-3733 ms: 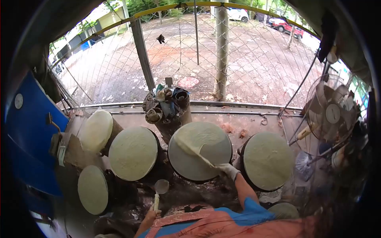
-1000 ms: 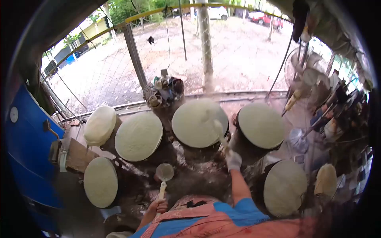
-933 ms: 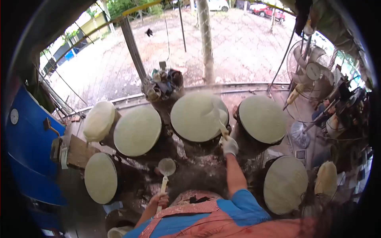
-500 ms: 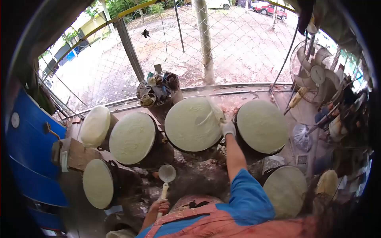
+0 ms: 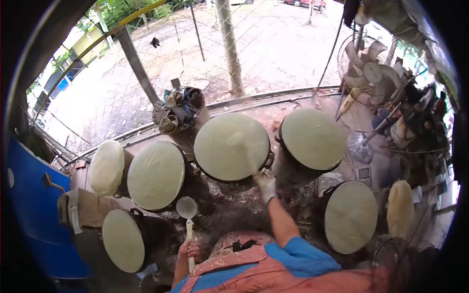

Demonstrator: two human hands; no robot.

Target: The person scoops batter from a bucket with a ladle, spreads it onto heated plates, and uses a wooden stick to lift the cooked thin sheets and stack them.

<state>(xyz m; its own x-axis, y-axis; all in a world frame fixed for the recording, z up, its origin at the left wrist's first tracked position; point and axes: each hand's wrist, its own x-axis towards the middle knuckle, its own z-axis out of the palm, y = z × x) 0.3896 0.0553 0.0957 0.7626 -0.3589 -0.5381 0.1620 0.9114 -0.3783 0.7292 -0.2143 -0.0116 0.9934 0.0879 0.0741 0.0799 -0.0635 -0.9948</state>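
My left hand (image 5: 189,249) is closed around the pale handle of a ladle (image 5: 187,208), whose round grey head points away from me. In front of me stands a dark drum-like pot with a pale, round, smooth top (image 5: 224,158). My right hand (image 5: 265,187), partly covered in white, is at the near right rim of that pot with its fingers closed. From the fingers a blurred pale sheet (image 5: 250,154) runs as a narrow streak over the top. Motion blur hides its exact edges.
Similar pots stand around: far right (image 5: 314,140), left (image 5: 156,176), near left (image 5: 123,241) and near right (image 5: 351,218). Behind them are a full bin (image 5: 181,105), a wire fence and a fan (image 5: 372,73). A blue panel (image 5: 39,210) is at the left.
My right hand has moved toward me along the middle pot's rim. The raised fold of sheet has become a low streak. The view has shifted right; my left hand still holds the ladle.
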